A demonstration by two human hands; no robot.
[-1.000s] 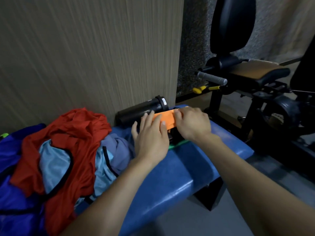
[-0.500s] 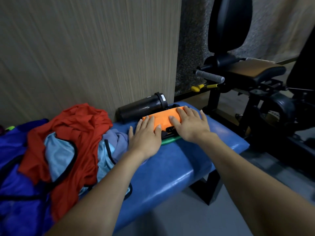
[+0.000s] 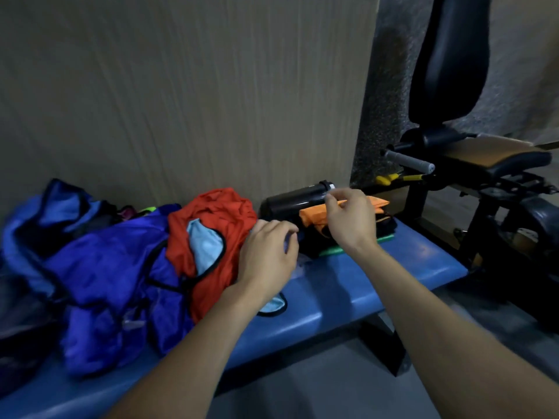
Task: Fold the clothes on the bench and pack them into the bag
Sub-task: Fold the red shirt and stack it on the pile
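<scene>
A folded orange cloth tops a small stack with black and green layers on the blue bench. My right hand hovers just above this stack, fingers loosely curled, holding nothing. My left hand is lower and to the left, fingers loosely bent over the right edge of the unfolded pile. That pile has a red garment, a light blue one with black trim and a shiny blue-purple one. A blue bag lies open at the far left.
A black bottle lies on its side against the wood-grain wall, behind the stack. A black exercise machine with a grey handle stands to the right of the bench. Grey floor lies below.
Both hands have lifted off the orange cloth, which they were pressing flat. My left hand moved left toward the red garment; my right hand rose above the stack. The view swung left.
</scene>
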